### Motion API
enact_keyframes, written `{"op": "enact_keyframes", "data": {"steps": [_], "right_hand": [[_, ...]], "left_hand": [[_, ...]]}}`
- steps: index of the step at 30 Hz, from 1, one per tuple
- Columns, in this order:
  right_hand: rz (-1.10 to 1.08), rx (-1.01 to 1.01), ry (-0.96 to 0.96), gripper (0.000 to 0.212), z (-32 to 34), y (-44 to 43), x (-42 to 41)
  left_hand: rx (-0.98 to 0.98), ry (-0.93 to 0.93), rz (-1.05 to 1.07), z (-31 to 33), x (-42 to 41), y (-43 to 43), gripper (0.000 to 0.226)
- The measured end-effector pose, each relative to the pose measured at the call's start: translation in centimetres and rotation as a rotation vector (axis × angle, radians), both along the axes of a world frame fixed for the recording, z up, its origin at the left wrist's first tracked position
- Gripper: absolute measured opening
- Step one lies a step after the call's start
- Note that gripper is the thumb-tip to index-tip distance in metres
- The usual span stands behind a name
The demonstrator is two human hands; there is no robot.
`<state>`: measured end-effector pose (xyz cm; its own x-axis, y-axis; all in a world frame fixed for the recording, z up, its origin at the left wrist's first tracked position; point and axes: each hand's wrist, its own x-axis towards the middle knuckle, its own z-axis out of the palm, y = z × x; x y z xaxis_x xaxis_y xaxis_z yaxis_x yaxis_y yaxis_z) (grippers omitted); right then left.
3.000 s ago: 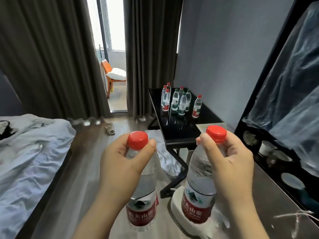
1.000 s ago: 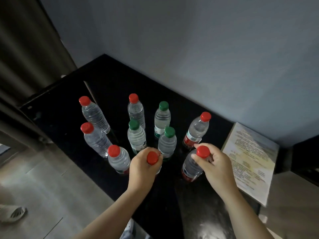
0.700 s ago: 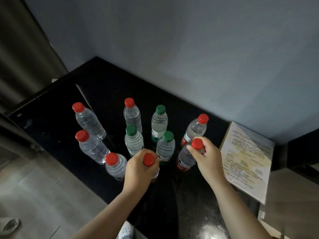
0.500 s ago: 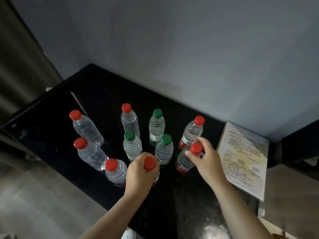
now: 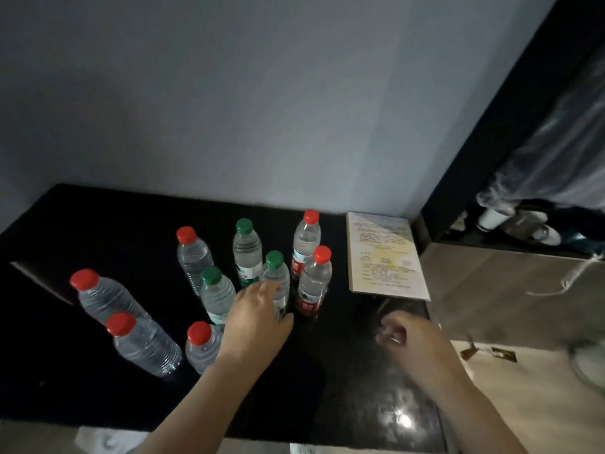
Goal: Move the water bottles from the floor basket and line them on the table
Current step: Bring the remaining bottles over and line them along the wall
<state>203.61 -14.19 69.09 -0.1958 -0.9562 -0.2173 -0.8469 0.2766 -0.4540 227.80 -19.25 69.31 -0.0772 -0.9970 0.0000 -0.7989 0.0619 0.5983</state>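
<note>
Several water bottles with red or green caps stand in a loose cluster on the black glossy table [image 5: 98,224]. My left hand [image 5: 255,322] is cupped over the top of one bottle at the cluster's front; that bottle is almost wholly hidden under the hand, between a red-capped bottle [image 5: 203,345] and a green-capped bottle [image 5: 276,276]. A red-capped bottle [image 5: 314,283] stands free at the cluster's right edge. My right hand [image 5: 406,335] hovers to its right, fingers loosely curled, holding nothing. The floor basket is out of view.
A printed card [image 5: 383,253] lies flat on the table's right end. A grey wall rises directly behind the table. To the right runs a brown counter [image 5: 491,290], with a dark shelf holding a white cup [image 5: 491,217].
My right hand has let go of its red-capped bottle, which now stands on the table, and pulled back to the right. My left hand stays on its bottle.
</note>
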Motion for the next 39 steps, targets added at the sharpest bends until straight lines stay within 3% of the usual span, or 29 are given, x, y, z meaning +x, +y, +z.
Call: {"op": "enact_keyframes", "data": {"steps": [4, 9, 15, 21, 28, 39], "right_hand": [[-0.157, -0.017, -0.038, 0.021, 0.1, 5.1, 0.0], [-0.308, 0.007, -0.05, 0.011, 1.2, 11.4, -1.1], [-0.539, -0.023, -0.015, 0.026, 2.3, 19.8, -5.3], [-0.749, -0.072, -0.03, 0.026, 2.2, 28.1, -10.9], [-0.907, -0.02, 0.034, 0.029, 1.9, 40.1, -20.4], [-1.019, 0.0, 0.062, 0.035, 2.7, 49.7, -35.9]], "left_hand": [[-0.091, 0.004, -0.212, 2.6, -0.4, 2.9, 0.043], [-0.027, 0.054, -0.457, 3.5, -3.4, 5.3, 0.035], [0.072, 0.027, -0.692, 2.5, -10.1, 9.1, 0.028], [0.151, 0.053, -0.882, 2.5, -19.2, 14.1, 0.021], [0.194, -0.079, -1.174, 2.0, -31.9, 21.4, 0.018], [0.144, -0.142, -1.311, 1.9, -51.1, 26.5, 0.016]]}}
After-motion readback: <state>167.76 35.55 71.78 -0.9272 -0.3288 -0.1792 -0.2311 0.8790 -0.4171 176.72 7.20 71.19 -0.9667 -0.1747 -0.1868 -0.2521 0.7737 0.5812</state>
